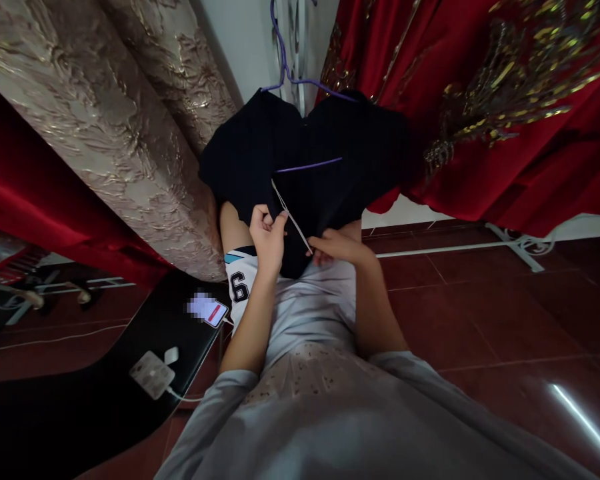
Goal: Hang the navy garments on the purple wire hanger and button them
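Observation:
A dark garment point(370, 143) hangs on a purple hanger point(283, 63) and drapes down over my thighs. The hanger's bottom bar shows through the opening in its front. Between my hands runs a thin white cord point(297, 230), slanting from the garment's left inner edge down toward the right. My left hand point(269, 233) is closed, thumb and fingers pinching the cord partway along. At the cord's lower end is my right hand point(340, 247), fingers curled around it against the dark cloth; its fingertips are partly hidden.
A black bench point(105, 380) on the left carries a lit phone point(210, 310), a marble-patterned device point(153, 375) with a cable and a small white case point(171, 355). A beige textured curtain point(130, 133) hangs close on the left, red sequined cloth point(480, 133) on the right. A rack foot point(517, 247) stands on the tiles.

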A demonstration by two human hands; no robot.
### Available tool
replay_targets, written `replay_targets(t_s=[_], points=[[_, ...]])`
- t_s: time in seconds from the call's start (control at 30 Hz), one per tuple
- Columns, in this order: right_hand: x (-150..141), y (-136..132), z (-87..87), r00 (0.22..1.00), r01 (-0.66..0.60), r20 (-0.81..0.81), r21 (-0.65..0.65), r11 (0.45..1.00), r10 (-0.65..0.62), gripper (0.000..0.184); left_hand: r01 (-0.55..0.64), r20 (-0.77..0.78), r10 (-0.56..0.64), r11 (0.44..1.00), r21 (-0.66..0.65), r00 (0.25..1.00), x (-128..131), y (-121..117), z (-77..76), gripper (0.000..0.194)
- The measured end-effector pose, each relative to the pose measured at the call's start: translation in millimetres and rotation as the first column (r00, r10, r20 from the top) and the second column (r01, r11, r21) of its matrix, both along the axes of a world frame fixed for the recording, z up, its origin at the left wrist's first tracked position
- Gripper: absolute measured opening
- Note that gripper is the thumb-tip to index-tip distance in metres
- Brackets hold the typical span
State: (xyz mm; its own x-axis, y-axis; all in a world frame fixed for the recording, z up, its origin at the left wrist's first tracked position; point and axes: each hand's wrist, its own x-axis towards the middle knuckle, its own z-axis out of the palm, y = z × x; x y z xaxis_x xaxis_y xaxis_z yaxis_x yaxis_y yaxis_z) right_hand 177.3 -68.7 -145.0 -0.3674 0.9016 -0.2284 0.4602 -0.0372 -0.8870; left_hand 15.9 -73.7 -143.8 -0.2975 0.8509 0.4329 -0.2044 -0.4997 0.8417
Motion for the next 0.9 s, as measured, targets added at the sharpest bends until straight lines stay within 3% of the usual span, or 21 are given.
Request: replay_targets(t_s=[0.07, 0.17, 0.3, 0.37, 0.47, 0.53, 0.67, 0.8, 0.9], points=[[18.4, -14.9, 16.4, 0.998, -0.056, 0.039, -0.050, 0.997, 0.058, 0.030, 0.030, 0.027, -0.030, 0.999, -0.033, 0.999, 2.9, 1.4, -3.1, 0.033], [27.8, -30.5, 33.9, 0.998, -0.032, 0.055, 0.018, 0.999, 0.031, 0.027, 0.087, 0.022, -0.086, 0.995, -0.046, 0.996, 10.1, 0.1, -4.2, 0.034], [24.5, -31.4, 38.3, 0.999, -0.051, 0.004, -0.067, 0.996, 0.052, 0.034, 0.112, 0.005, -0.111, 0.993, -0.027, 0.994, 3.9, -3.2, -2.4, 0.021], [25.7, -28.0, 37.7, 0.995, 0.058, -0.078, -0.057, 0.997, -0.062, 0.037, 0.230, -0.093, -0.241, 0.966, -0.115, 0.966, -4.9, -4.1, -5.2, 0.012], [26.0, -24.1, 38.0, 0.939, 0.271, -0.226, 0.026, 0.962, -0.258, 0.040, 0.394, -0.285, -0.450, 0.889, -0.233, 0.847, -11.1, -5.2, -14.0, 0.016], [20.8, -22.6, 38.2, 0.928, 0.277, -0.274, 0.052, 0.959, -0.253, 0.040, 0.361, -0.398, -0.386, 0.922, -0.141, 0.832, -6.8, -6.2, -19.9, 0.023], [3.2, -17.6, 33.1, 0.924, 0.216, -0.339, 0.090, 0.972, -0.174, 0.039, 0.187, -0.529, -0.120, 0.980, 0.074, 0.840, 7.4, -7.9, -25.2, 0.003], [-6.0, -8.9, 20.9, 0.944, 0.137, -0.323, 0.208, 0.969, -0.064, 0.038, -0.001, -0.552, 0.074, 0.991, 0.131, 0.831, 9.8, -9.2, -26.9, 0.016], [-8.2, -3.0, 11.8, 0.947, 0.128, -0.318, 0.261, 0.957, -0.040, 0.030, -0.015, -0.578, 0.092, 0.991, 0.136, 0.811, 7.4, -9.0, -29.9, 0.016]])
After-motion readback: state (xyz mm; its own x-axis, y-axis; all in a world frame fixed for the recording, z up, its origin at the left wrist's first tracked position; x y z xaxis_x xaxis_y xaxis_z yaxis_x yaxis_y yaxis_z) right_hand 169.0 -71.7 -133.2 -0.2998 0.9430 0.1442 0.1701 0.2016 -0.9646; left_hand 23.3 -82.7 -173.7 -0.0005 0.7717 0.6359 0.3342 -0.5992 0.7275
